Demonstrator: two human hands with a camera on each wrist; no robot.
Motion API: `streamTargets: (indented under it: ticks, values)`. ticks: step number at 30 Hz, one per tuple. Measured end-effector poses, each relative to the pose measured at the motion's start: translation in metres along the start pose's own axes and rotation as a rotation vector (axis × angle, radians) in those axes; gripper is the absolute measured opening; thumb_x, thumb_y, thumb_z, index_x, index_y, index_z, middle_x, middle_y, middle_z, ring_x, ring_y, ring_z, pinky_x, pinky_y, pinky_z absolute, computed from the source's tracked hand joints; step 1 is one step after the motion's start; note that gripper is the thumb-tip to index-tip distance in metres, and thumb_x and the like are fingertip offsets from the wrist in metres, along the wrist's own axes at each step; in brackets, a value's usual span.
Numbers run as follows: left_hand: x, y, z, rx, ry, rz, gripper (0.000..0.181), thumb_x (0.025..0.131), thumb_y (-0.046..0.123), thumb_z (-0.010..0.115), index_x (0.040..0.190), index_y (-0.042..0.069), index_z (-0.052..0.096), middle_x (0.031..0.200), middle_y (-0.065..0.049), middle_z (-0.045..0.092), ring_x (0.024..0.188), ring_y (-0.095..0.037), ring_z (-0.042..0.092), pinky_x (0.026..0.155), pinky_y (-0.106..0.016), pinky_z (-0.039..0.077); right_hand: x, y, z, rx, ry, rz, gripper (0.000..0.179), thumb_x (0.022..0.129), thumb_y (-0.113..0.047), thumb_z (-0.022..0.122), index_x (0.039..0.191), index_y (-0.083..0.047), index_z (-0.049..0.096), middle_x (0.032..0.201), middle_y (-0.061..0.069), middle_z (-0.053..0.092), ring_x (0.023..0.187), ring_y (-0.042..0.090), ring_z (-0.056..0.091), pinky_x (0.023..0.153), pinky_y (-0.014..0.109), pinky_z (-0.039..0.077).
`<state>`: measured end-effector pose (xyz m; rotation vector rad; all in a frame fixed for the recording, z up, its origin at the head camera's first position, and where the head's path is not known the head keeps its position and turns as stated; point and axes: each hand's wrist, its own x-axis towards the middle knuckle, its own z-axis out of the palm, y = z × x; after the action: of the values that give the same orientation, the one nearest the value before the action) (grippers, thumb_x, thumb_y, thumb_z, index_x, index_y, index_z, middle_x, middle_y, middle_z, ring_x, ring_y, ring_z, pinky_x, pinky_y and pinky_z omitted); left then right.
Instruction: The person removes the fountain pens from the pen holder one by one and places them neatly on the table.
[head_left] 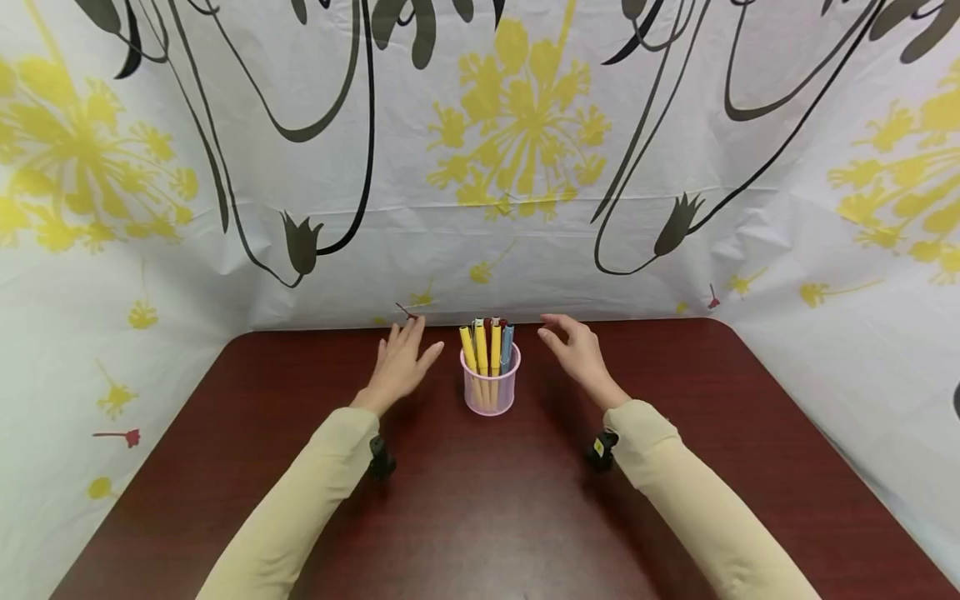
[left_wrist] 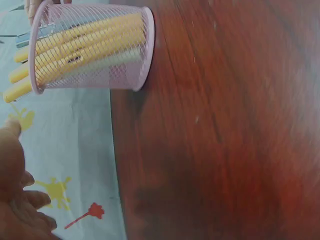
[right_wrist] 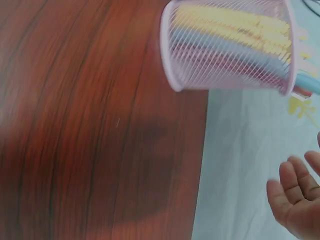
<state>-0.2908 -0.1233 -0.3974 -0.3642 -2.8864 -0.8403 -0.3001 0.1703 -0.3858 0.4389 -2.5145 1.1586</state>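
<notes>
A pink mesh pen cup (head_left: 490, 398) stands upright near the far edge of the table. It holds several pens, among them yellow pens (head_left: 482, 346) and a blue pen (head_left: 507, 346), with darker ones behind. To the cup's left my left hand (head_left: 401, 362) hovers with fingers spread, apart from it. On the other side my right hand (head_left: 581, 354) is raised, fingers slightly bent, with nothing in it. Both wrist views show a gap between the cup (left_wrist: 92, 80) and the left hand (left_wrist: 20, 190), and likewise the right hand (right_wrist: 297, 200).
A dark red-brown wooden table (head_left: 487, 500) lies under both arms. Behind it hangs a white cloth (head_left: 420, 192) printed with yellow and grey flowers, meeting the table's far edge. Small black devices (head_left: 381, 458) are worn at both wrists.
</notes>
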Motion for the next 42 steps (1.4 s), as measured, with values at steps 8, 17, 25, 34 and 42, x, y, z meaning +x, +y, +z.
streamTargets:
  ticks: [8, 17, 25, 34, 42]
  values:
    - [-0.008, 0.006, 0.019, -0.464, -0.002, -0.027, 0.069, 0.093, 0.042, 0.055, 0.149, 0.013, 0.026, 0.149, -0.010, 0.037, 0.135, -0.031, 0.037, 0.111, -0.044, 0.034, -0.001, -0.013, 0.007, 0.288, -0.088, 0.108, 0.035, 0.092, -0.016, 0.062, 0.123, 0.001, 0.059, 0.105, 0.018, 0.063, 0.092, 0.024, 0.056, 0.070, 0.022, 0.047]
    - [-0.007, 0.024, 0.040, -0.732, -0.033, 0.017, 0.078, 0.084, 0.020, 0.071, 0.147, 0.007, 0.027, 0.149, -0.015, 0.036, 0.137, -0.033, 0.034, 0.112, -0.047, 0.030, 0.002, -0.019, 0.018, 0.390, -0.117, 0.123, 0.037, 0.089, -0.012, 0.065, 0.122, 0.004, 0.058, 0.103, 0.020, 0.064, 0.087, 0.012, 0.058, 0.072, 0.016, 0.049]
    - [-0.004, 0.031, 0.052, -0.835, -0.049, -0.003, 0.083, 0.082, 0.015, 0.073, 0.147, 0.005, 0.024, 0.148, -0.017, 0.036, 0.137, -0.030, 0.034, 0.114, -0.044, 0.028, 0.005, -0.018, 0.025, 0.397, -0.150, 0.139, 0.035, 0.089, -0.011, 0.065, 0.121, 0.001, 0.059, 0.106, 0.019, 0.064, 0.088, 0.013, 0.058, 0.071, 0.016, 0.050]
    - [-0.004, 0.033, 0.056, -0.819, -0.041, -0.031, 0.076, 0.081, 0.025, 0.075, 0.143, 0.011, 0.033, 0.143, -0.009, 0.045, 0.132, -0.022, 0.043, 0.110, -0.040, 0.036, 0.009, -0.017, 0.027, 0.389, -0.161, 0.126, 0.032, 0.089, -0.010, 0.065, 0.117, 0.003, 0.061, 0.101, 0.018, 0.063, 0.083, 0.013, 0.057, 0.070, 0.018, 0.051]
    - [-0.004, 0.034, 0.055, -0.806, -0.044, -0.018, 0.077, 0.082, 0.025, 0.073, 0.144, 0.009, 0.030, 0.145, -0.013, 0.041, 0.134, -0.026, 0.040, 0.110, -0.042, 0.035, 0.011, -0.017, 0.030, 0.381, -0.166, 0.136, 0.031, 0.088, -0.011, 0.065, 0.114, 0.005, 0.060, 0.101, 0.019, 0.062, 0.084, 0.016, 0.055, 0.068, 0.017, 0.049]
